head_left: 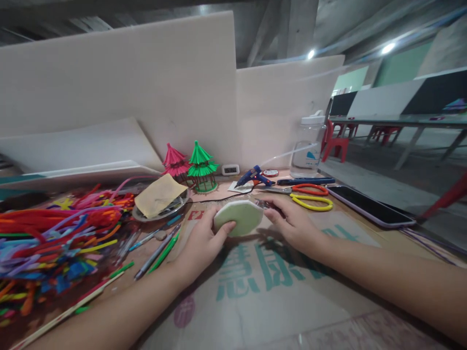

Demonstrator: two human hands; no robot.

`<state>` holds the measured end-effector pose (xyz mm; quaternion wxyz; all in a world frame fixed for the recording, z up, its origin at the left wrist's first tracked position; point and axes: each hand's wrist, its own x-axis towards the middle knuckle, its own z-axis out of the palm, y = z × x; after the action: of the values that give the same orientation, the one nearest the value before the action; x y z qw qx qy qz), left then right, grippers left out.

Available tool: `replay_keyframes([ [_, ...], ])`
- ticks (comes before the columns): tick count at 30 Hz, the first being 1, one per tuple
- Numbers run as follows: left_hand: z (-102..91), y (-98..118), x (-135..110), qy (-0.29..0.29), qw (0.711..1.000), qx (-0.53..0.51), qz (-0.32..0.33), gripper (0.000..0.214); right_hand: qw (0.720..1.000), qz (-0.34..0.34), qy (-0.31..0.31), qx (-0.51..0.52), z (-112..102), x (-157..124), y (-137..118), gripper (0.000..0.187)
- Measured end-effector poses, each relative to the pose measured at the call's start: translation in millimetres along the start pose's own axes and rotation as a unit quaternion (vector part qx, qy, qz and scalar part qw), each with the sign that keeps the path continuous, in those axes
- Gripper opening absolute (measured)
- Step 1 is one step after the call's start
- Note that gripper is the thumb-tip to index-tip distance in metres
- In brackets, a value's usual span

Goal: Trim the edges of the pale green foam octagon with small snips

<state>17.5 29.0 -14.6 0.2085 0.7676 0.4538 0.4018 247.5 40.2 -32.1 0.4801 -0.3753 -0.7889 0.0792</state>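
Observation:
My left hand (213, 233) grips a pale green, roughly round disc (242, 218) with a white edge, its thumb lying on the face turned toward me. At the disc's right edge, my right hand (290, 218) is closed with thumb and fingers together. Something small and dark shows at its fingertips, blurred and partly hidden behind the disc. Both hands are over a printed cardboard sheet (241, 311). Beyond them stand a green pagoda-like model (200, 167) and a pink one (174, 160), both with tiered, pointed roofs.
Colourful pipe cleaners (62, 238) are heaped at left, near a plate (142, 216) and several pens (156, 253). A blue glue gun (254, 176), scissors (312, 202), a phone (370, 206) and a clear bottle (306, 150) lie or stand at right. White panels (120, 87) close off the back.

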Motion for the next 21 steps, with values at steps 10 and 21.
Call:
replay_keyframes([
  [10, -1.3, 0, -1, -0.022, 0.998, 0.06, 0.026, 0.011, 0.983, -0.137, -0.032, -0.115, -16, 5, -6, 0.027],
  [21, -3.4, 4, -3, -0.031, 0.995, 0.082, 0.036, 0.014, 0.971, -0.179, -0.017, -0.157, -18, 5, -6, 0.025],
])
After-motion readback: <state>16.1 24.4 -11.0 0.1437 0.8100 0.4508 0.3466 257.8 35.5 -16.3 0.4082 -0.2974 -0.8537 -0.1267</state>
